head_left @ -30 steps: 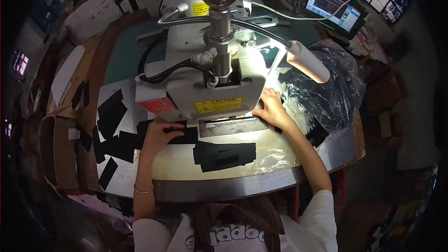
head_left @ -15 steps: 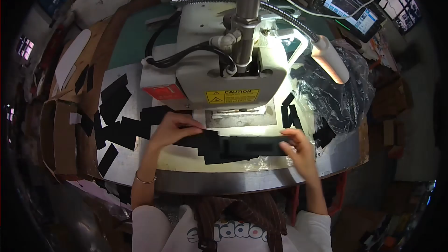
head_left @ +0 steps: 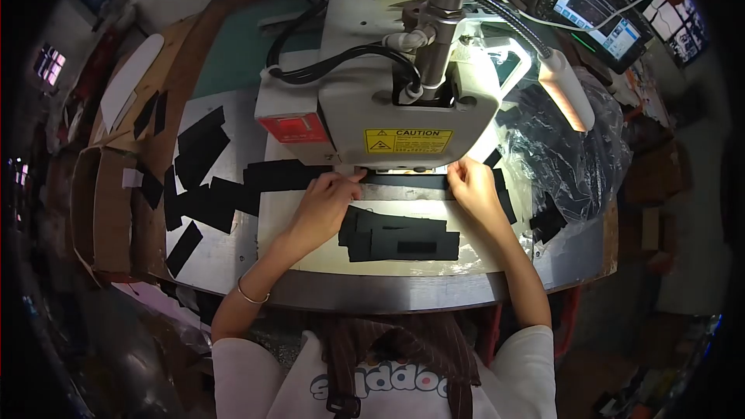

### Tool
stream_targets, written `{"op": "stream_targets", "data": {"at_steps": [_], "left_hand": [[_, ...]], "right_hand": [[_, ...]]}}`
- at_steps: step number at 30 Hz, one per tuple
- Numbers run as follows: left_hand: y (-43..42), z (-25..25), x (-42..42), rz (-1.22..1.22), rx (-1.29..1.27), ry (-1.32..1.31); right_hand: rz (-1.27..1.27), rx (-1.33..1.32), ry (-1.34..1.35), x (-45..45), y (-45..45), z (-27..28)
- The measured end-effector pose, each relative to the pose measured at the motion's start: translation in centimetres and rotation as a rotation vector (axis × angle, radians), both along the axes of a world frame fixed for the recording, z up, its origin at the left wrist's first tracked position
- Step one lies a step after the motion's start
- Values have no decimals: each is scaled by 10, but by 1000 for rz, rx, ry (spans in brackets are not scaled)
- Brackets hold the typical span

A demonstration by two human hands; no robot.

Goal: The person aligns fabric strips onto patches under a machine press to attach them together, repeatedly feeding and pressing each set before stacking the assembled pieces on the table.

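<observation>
A black fabric strip [head_left: 407,181] lies across the metal plate [head_left: 411,193] under the head of the sewing machine [head_left: 388,105]. At its left end my left hand [head_left: 330,200] is closed, fingertips on the strip. My right hand [head_left: 472,186] pinches the right end, its fingertips close under the machine head. Nearer the table's front edge lies a stack of black pieces [head_left: 403,235], touched by neither hand. The middle of the strip's far edge is hidden under the machine.
More black pieces [head_left: 206,206] are scattered at the left, beside a cardboard box [head_left: 112,206]. At the right are a clear plastic bag [head_left: 563,147], a lamp [head_left: 566,93] and a screen [head_left: 594,19]. Narrow black pieces lie near my right wrist.
Both hands have carried the black strip from in front of the machine to under its head. The stack in front, partly covered before, now shows fully. The view has shifted.
</observation>
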State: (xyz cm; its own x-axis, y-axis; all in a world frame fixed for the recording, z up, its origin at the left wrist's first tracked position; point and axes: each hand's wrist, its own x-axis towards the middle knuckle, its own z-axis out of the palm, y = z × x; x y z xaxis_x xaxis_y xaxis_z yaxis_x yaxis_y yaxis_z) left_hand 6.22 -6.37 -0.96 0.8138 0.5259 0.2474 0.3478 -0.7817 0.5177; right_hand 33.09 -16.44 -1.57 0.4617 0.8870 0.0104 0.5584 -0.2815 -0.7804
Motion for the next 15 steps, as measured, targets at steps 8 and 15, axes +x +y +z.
{"op": "stream_targets", "data": {"at_steps": [8, 15], "left_hand": [[5, -3, 12, -79, 212, 97], [-1, 2, 6, -83, 276, 94]], "right_hand": [[-39, 5, -86, 3, 7, 9], [-88, 177, -205, -5, -8, 1]]}}
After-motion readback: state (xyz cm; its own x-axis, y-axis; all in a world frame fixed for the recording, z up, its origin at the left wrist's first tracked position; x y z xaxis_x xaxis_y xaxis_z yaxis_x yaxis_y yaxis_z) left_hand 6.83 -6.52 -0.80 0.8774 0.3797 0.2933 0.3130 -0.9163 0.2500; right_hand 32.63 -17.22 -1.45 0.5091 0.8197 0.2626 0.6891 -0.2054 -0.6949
